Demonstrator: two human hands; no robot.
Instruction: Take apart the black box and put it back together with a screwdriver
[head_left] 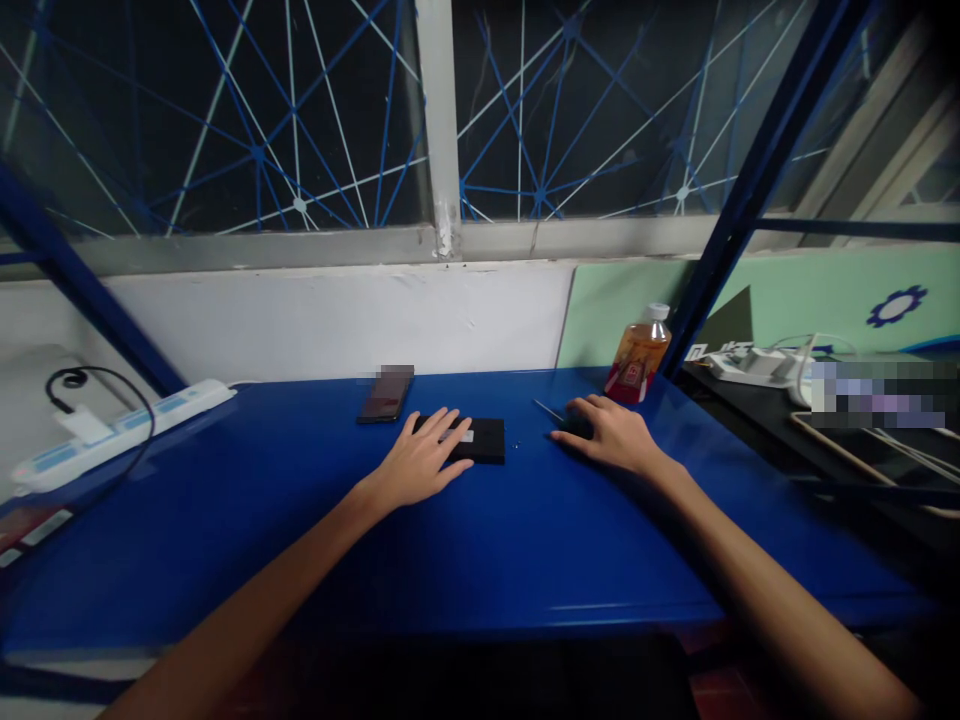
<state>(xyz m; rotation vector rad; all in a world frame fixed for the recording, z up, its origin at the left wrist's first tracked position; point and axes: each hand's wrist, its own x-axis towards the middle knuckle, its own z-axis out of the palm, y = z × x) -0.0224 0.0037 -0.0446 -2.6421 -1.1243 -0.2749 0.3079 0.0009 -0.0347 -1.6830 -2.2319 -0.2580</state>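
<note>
A flat black box [489, 441] with a small pale label lies on the blue table. My left hand [424, 458] rests on its left part, fingers spread out and covering some of it. To the right, my right hand [611, 432] is curled around the dark handle of a screwdriver [550, 411], whose thin metal shaft points to the far left. Most of that handle is hidden by the fingers. Between the box and my right hand lie several tiny screws [517, 444], too small to make out well.
Behind the box lies a dark phone [387, 394]. A bottle of amber drink [640, 355] stands at the back right. At the left edge sits a white power strip [127, 435] with a black cable. Blue frame posts [739, 235] rise at both sides of the blue table [465, 560].
</note>
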